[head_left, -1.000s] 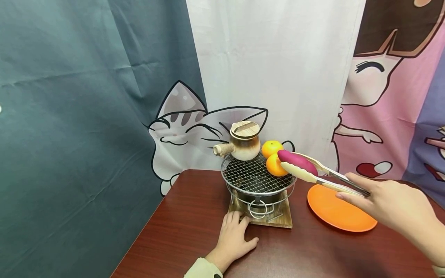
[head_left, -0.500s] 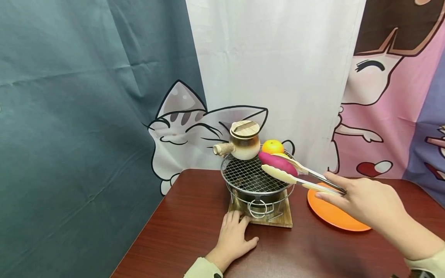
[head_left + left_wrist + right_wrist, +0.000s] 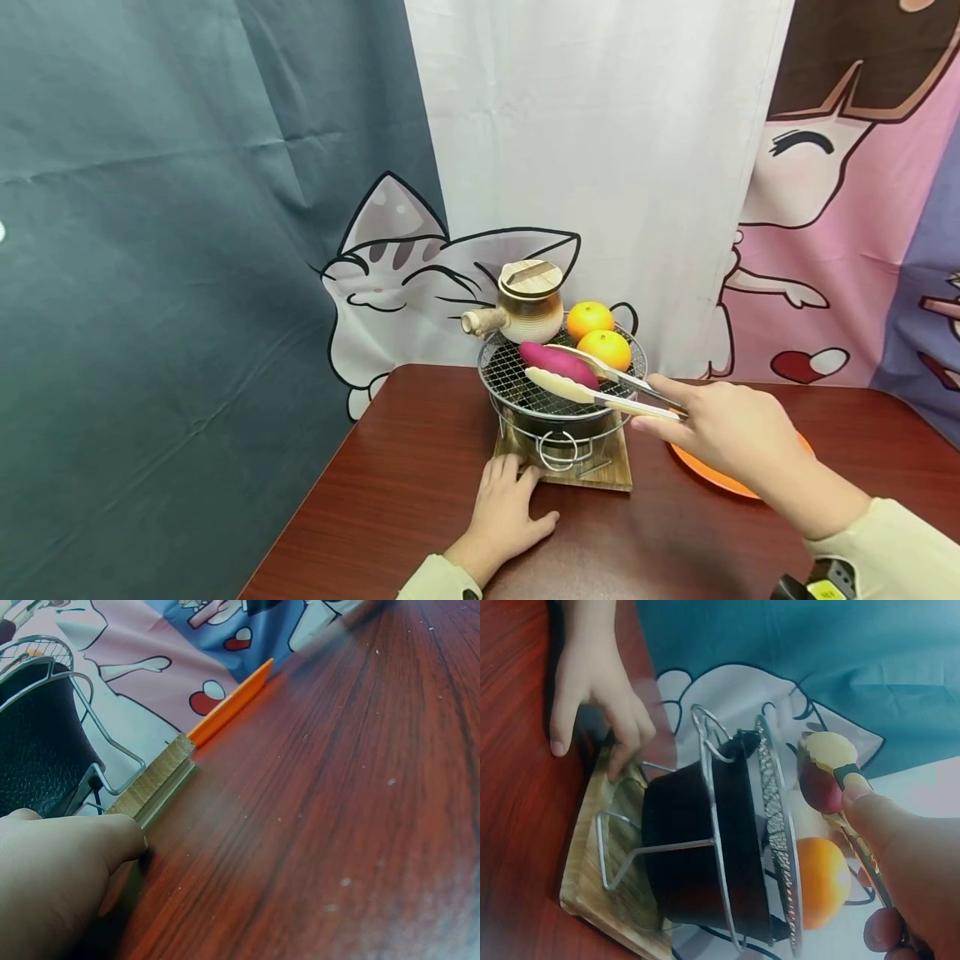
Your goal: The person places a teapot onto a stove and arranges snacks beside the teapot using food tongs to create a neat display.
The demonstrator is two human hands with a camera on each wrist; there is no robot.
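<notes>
My right hand (image 3: 738, 429) grips a pair of tongs (image 3: 630, 406) with cream scalloped tips. Between the tips is a purple sweet potato (image 3: 558, 364), over the mesh of a round grill (image 3: 517, 387); the right wrist view shows it slightly above the mesh. Two oranges (image 3: 604, 350) sit on the grill's right side, the nearer one just behind the tongs. A small clay pot (image 3: 531, 321) with a wooden lid and side handle stands at the grill's back left. My left hand (image 3: 504, 512) lies with fingers spread, its fingertips touching the wooden base board (image 3: 611, 467) under the grill.
An orange plate (image 3: 712, 473) lies on the table right of the grill, partly hidden beneath my right arm. The dark red table (image 3: 390, 467) ends at a printed curtain (image 3: 615, 150) close behind the grill. Wire legs and a ring (image 3: 557, 450) stick out at the grill's front.
My right hand has carried the sweet potato in the tongs leftward, from beside the oranges to over the middle of the mesh. Both oranges now show. The left hand has stayed in place.
</notes>
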